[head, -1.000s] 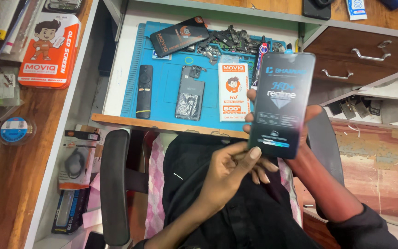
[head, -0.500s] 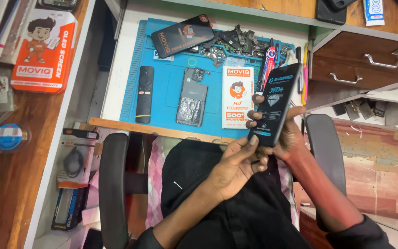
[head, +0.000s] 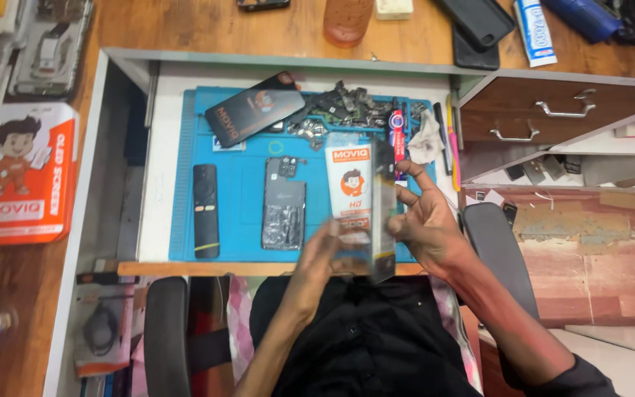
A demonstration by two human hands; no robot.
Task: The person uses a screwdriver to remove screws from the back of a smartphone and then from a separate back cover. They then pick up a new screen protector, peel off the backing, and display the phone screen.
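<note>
The flat dark packet between the two hands is blurred and turned nearly edge-on, so its face cannot be made out; its long axis runs roughly upright in the view, top end toward the far side of the blue work mat, bottom end over the near edge. The right hand holds it from the right, fingers spread and curled about its edge. The left hand, also smeared, pinches its lower part from the left, though the fingertips are hard to tell apart. Just behind the packet lies a white and orange box, partly hidden. Left of the left hand rest a backless phone and, farther left, a black remote.
</note>
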